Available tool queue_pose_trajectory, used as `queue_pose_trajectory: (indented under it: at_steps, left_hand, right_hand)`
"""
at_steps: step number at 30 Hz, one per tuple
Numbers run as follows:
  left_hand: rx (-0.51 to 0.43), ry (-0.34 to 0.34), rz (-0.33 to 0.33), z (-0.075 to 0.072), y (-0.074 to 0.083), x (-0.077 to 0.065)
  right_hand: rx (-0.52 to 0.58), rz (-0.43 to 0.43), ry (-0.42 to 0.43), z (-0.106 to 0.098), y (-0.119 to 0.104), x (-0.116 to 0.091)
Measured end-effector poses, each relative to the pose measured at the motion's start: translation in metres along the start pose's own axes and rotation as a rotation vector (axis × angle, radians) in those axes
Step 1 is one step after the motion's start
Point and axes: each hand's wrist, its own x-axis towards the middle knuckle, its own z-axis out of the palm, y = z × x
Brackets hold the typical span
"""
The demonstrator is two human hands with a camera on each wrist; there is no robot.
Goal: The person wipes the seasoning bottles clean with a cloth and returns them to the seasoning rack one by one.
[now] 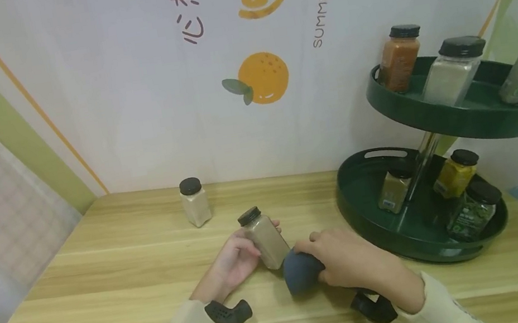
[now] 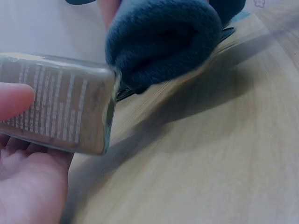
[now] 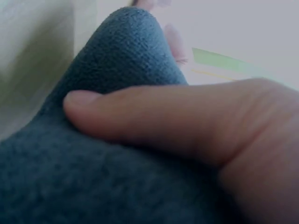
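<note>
My left hand [image 1: 238,259] grips a clear square spice jar [image 1: 268,242] with a black lid and pale brown powder inside. The jar tilts over the table, lid toward the back left; the left wrist view shows printed lines on its side [image 2: 51,105], with the thumb across them. A folded dark blue-grey cloth [image 1: 302,272] is pinched in my right hand [image 1: 350,257]. The cloth is right at the jar's bottom end. In the right wrist view the thumb presses into the fuzzy cloth [image 3: 126,51]; the other fingers are mostly hidden.
Another black-lidded jar [image 1: 196,204] of pale powder stands at the table's back. On the right is a two-tier dark green tray stand [image 1: 461,124] with three jars above and three below. A white printed curtain [image 1: 155,116] hangs behind the wooden table [image 1: 108,298].
</note>
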Motion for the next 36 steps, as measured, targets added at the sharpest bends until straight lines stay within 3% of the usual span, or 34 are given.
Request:
queue_pose_trajectory:
  at_steps: [7,11,17,19,26,36]
  left_hand:
    - [-0.121,0.006,0.000,-0.0002,0.0006,-0.0008]
    - [-0.134,0.013,-0.005,-0.0002,0.0005,-0.0014]
    - [-0.071,-0.090,-0.033,0.0012,-0.0035,-0.0023]
    - [-0.045,-0.108,-0.039,0.0015,-0.0042,-0.0022]
    - [-0.059,-0.053,-0.094,0.0046,-0.0004,-0.0007]
    - [-0.062,-0.025,-0.141,0.0050,0.0018,0.0012]
  right_hand:
    - [0.023,0.015,0.158,-0.0005,0.0008,-0.0025]
    - [0.055,0.048,0.264,-0.0035,-0.0006,-0.0010]
    - [0.126,0.102,0.392,-0.0047,-0.0067,0.0023]
    - [0.122,0.102,0.384,-0.0034,-0.0081,0.0031]
    - [0.024,0.074,0.274,0.0022,-0.0071,0.0040]
    - [-0.087,0.021,0.158,-0.0014,-0.0029,-0.0047]
